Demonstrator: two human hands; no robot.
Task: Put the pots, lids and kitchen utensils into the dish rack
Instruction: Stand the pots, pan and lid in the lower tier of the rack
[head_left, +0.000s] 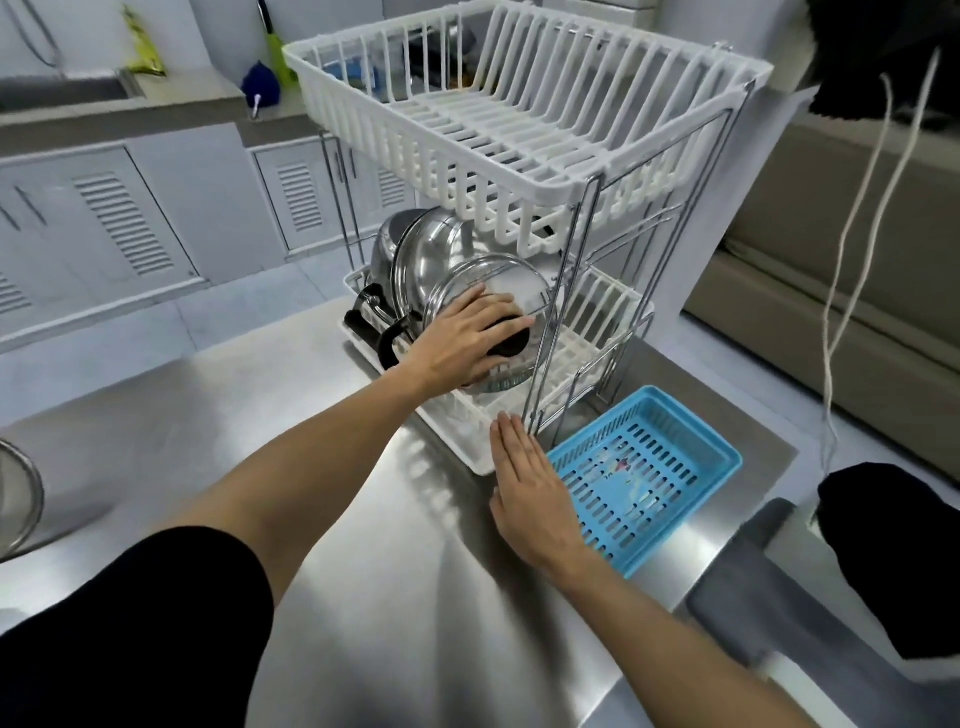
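Your right hand (535, 493) lies flat, fingers straight, on the tabletop (363, 519) beside the blue basket (691, 467), touching the dish rack (519, 135) base. Your left hand (462, 343) grips the glass lid (514, 291) by its knob, seating it upright in the lower tier against the pots (421, 249). Next: release only once it stands steady.

Steel table (363, 545) brushed, glossy. Rack trays (524, 140) white plastic, frame chrome wire. Pots (431, 249) polished metal; lid (514, 291) probably glass. Blue basket (691, 441) plastic.
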